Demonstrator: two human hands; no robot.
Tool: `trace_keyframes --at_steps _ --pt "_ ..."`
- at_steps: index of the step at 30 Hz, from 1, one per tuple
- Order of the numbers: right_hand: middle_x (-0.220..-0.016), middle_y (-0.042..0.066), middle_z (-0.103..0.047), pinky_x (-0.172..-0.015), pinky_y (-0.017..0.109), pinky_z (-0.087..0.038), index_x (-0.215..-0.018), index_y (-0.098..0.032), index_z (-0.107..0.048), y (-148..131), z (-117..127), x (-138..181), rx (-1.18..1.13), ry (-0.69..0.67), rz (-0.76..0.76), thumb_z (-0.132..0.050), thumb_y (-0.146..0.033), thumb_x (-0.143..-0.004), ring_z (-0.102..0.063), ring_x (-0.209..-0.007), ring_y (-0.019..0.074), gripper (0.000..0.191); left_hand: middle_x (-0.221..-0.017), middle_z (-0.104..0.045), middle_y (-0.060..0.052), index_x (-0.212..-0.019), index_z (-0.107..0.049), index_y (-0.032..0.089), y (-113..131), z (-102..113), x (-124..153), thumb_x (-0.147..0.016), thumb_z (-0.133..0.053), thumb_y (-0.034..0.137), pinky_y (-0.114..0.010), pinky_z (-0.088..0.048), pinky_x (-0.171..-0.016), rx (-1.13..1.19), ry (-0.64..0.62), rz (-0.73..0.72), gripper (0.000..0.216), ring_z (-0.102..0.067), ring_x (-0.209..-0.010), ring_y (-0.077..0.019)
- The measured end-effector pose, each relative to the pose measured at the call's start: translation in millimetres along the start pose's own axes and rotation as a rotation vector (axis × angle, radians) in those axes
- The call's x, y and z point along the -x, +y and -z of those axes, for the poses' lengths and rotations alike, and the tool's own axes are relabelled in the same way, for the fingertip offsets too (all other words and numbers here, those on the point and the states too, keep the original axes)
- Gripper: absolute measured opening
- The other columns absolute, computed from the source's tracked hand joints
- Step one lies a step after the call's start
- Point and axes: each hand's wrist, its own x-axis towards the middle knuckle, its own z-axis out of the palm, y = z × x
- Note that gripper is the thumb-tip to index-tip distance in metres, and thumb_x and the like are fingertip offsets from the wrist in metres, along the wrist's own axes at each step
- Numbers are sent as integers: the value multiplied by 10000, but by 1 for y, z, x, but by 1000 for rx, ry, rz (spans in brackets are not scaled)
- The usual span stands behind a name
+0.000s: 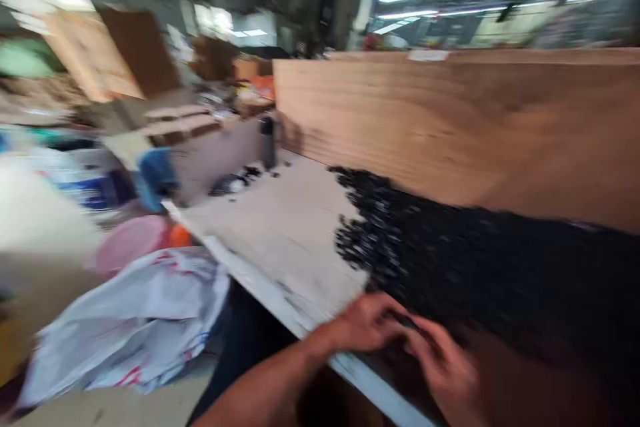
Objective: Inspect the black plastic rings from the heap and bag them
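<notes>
At the table's front edge, my left hand (367,321) and my right hand (445,360) meet with fingers curled in. Between their fingertips shows a small black piece (406,320), held by both; blur hides its exact kind. Just beyond the hands spreads a big heap of small black pieces (450,253), covering the right side of the pale tabletop (280,233). A few more black pieces (250,173) lie at the table's far left end, near a dark upright cylinder (267,143).
A tall wooden board (450,133) walls off the table's back. Left of the table are a white plastic sack (145,320), a pink basin (131,243) and a blue thing (156,177). Cardboard boxes (135,53) stand farther off at left.
</notes>
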Motion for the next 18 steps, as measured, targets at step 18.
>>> trace_keyframes --at_steps 18 --pt "-565 -56 -603 -562 245 -508 -1001 -212 -634 1 1 -12 -276 -202 -336 -529 -312 -1021 -608 -497 143 147 -1203 -747 -90 -1213 -670 215 -10 10 -12 -996 -553 188 -398 -561 -1059 -179 -66 -277 247 -707 -1165 -239"
